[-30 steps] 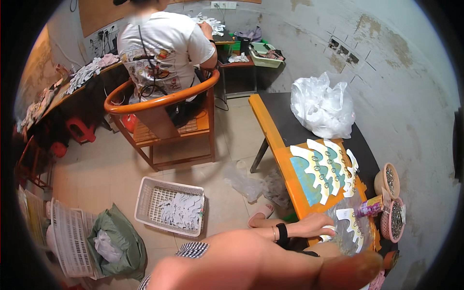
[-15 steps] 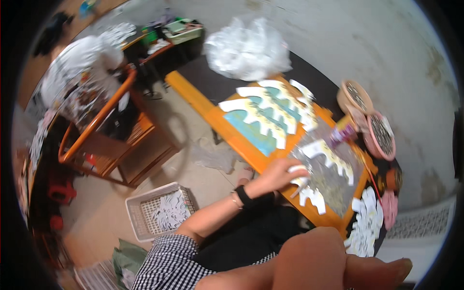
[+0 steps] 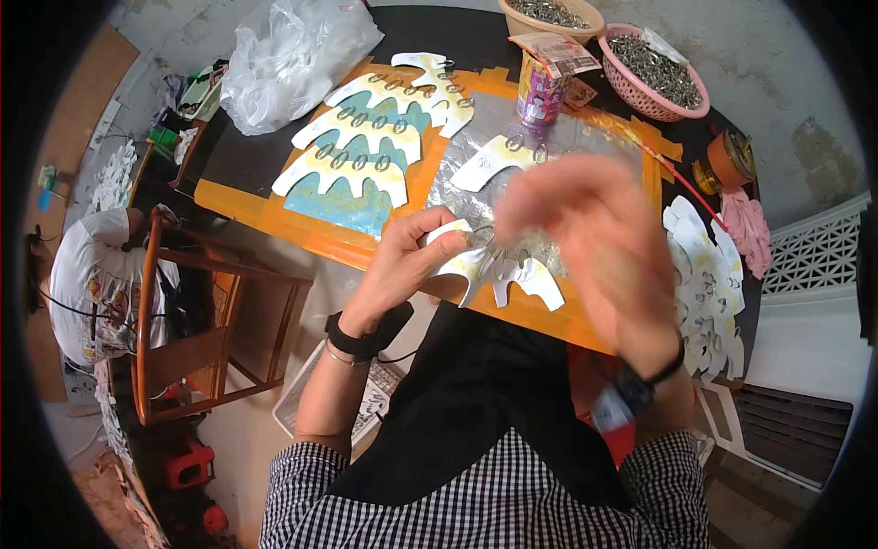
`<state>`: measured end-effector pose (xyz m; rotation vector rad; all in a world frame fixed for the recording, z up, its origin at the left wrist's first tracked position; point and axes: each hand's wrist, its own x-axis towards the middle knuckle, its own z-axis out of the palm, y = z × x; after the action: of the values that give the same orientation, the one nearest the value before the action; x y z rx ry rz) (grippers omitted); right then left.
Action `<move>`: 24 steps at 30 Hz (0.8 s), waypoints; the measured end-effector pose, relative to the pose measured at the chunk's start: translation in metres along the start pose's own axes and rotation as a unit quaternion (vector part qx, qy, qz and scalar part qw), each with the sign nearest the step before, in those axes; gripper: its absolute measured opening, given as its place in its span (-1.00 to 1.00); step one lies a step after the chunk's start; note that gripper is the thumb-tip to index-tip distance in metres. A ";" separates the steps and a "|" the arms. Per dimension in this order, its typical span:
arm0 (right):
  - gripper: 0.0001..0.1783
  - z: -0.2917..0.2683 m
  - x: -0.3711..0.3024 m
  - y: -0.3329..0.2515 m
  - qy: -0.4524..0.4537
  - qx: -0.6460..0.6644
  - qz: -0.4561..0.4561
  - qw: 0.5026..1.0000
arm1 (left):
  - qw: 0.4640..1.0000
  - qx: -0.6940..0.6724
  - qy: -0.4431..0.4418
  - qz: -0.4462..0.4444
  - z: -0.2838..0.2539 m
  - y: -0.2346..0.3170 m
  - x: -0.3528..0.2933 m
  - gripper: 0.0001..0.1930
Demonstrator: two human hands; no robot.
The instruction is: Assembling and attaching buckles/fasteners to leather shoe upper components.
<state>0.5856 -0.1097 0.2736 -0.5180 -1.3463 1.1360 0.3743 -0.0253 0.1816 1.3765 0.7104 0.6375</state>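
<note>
My left hand [image 3: 407, 265] pinches the end of a white scalloped cutout [image 3: 466, 263] between thumb and fingers, above the near edge of the table. My right hand [image 3: 585, 233] is smeared by motion over the right side of that cutout; whether it holds anything does not show. Beyond it, partly covered by the right hand, lies another white scalloped cutout [image 3: 489, 163] with oval metal rings on it. To the left, several such cutouts [image 3: 334, 178] with yellowish edges and metal rings overlap in rows on a blue-green sheet [image 3: 334, 203].
A purple cup [image 3: 540, 91] stands behind the work area, beside a pink basket [image 3: 657, 87] of small metal parts and a beige bowl [image 3: 512, 14]. Stacked white cutouts [image 3: 700, 284] lie right. A plastic bag [image 3: 293, 64] sits far left. A person [image 3: 101, 284] sits by a wooden chair [image 3: 146, 348].
My head view has turned, bringing the table to the middle. My right hand has moved from close below the camera to over the table by the cutout. The left hand still grips a cutout.
</note>
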 end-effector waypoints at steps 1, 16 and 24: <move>-0.54 -0.010 -0.001 0.014 0.087 -0.071 0.072 0.991 | 1.000 0.009 0.003 0.018 0.004 0.000 0.003 -0.79; -0.80 -0.045 -0.018 0.086 -0.015 -0.093 0.284 0.954 | 0.999 -0.028 0.007 0.013 -0.018 -0.004 0.012 0.00; -0.82 -0.041 -0.017 0.090 0.091 -0.120 0.255 0.955 | 0.962 -0.152 0.217 0.070 0.008 -0.012 -0.010 -0.24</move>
<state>0.5957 -0.0744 0.1800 -1.1707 -1.2267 1.3018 0.3742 -0.0390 0.1703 1.0131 0.8251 1.1345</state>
